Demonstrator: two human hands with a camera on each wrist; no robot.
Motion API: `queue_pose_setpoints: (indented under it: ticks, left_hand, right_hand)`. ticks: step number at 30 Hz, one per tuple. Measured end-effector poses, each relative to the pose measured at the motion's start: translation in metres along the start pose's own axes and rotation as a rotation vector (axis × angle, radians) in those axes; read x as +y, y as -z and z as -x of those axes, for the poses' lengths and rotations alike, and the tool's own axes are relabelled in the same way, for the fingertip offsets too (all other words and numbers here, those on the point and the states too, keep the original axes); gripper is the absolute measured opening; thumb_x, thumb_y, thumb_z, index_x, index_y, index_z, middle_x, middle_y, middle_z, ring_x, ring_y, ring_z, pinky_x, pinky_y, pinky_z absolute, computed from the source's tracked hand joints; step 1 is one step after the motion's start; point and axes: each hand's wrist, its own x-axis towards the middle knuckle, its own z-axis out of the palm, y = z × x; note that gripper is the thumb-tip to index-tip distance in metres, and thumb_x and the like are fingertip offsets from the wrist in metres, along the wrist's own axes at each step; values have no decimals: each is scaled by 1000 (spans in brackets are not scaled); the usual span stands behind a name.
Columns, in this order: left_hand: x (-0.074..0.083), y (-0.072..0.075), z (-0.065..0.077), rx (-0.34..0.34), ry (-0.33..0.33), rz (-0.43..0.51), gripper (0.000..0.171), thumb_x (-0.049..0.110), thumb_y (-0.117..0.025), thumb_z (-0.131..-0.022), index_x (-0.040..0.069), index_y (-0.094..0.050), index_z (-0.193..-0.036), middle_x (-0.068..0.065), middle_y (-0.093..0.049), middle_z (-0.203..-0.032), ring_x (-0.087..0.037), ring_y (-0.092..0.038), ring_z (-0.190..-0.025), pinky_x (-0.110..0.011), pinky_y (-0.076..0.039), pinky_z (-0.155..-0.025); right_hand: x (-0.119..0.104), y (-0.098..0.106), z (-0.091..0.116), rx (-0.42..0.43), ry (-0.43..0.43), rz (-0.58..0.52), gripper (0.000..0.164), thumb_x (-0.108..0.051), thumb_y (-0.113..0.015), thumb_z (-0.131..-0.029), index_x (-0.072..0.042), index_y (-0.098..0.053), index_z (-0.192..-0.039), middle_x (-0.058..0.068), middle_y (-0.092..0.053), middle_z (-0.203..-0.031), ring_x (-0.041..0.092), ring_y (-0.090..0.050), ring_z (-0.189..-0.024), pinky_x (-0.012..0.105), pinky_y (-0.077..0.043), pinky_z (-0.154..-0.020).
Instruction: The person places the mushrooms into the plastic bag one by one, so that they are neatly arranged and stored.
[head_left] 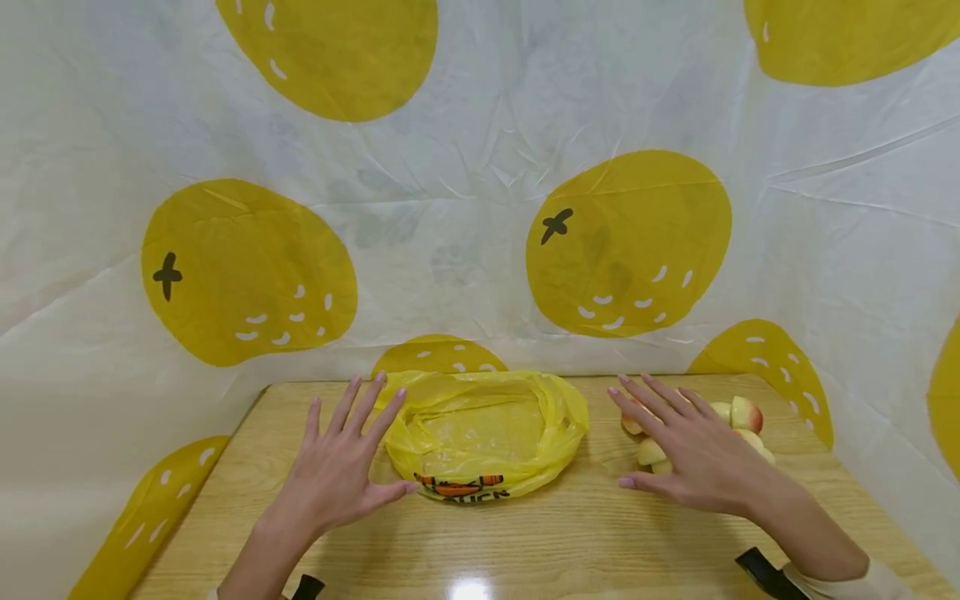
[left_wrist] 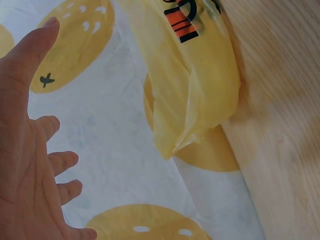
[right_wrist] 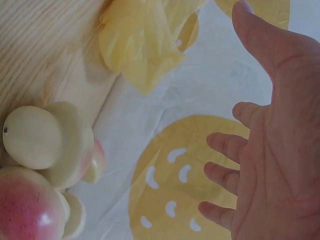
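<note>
A yellow plastic bag (head_left: 483, 433) (left_wrist: 195, 75) (right_wrist: 140, 40) with orange and black print lies spread open on the wooden table (head_left: 525, 533). My left hand (head_left: 341, 467) (left_wrist: 30, 165) hovers just left of the bag, fingers spread and straight, holding nothing. My right hand (head_left: 690, 450) (right_wrist: 270, 150) hovers flat over a pile of cut apple pieces (head_left: 738, 421) (right_wrist: 45, 165) to the right of the bag, also empty. The pieces are pale with red skin, and my hand partly hides them in the head view.
A white sheet with big yellow fruit shapes (head_left: 630, 242) stands as a wall behind and beside the table. The table's far edge runs just behind the bag and apples. A dark strap (head_left: 761, 573) shows at each wrist.
</note>
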Motion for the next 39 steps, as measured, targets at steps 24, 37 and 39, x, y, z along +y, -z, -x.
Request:
queue_pose_setpoints:
  ticks: [24,37,39]
  left_hand:
    - [-33,-22,-7,-73,130,232,98,38,-83,-85,23,-25,-163,-23,-55,-141,-46,-60,-117,-57,-57,-71]
    - [-52,-42,-17,-177,189,424,90,27,-80,-90,19,-27,-162,-30,-54,-138,-47,-62,-113,-59,-56,-79]
    - [-54,-46,-19,-200,194,466,88,26,-79,-91,18,-28,-162,-28,-53,-139,-45,-62,-113,-57,-56,-80]
  right_hand:
    - [36,7,10,-34,20,-176,92,-35,-89,-78,-15,-43,-155,5,-58,-144,26,-60,-123,50,-52,-92]
    - [50,11,20,-181,-93,-279,71,-25,-84,-85,-11,-52,-147,3,-63,-138,19,-64,-115,39,-56,-88]
    - [52,11,21,-186,-97,-277,68,-24,-83,-86,-10,-54,-146,1,-65,-133,16,-66,-111,36,-56,-84]
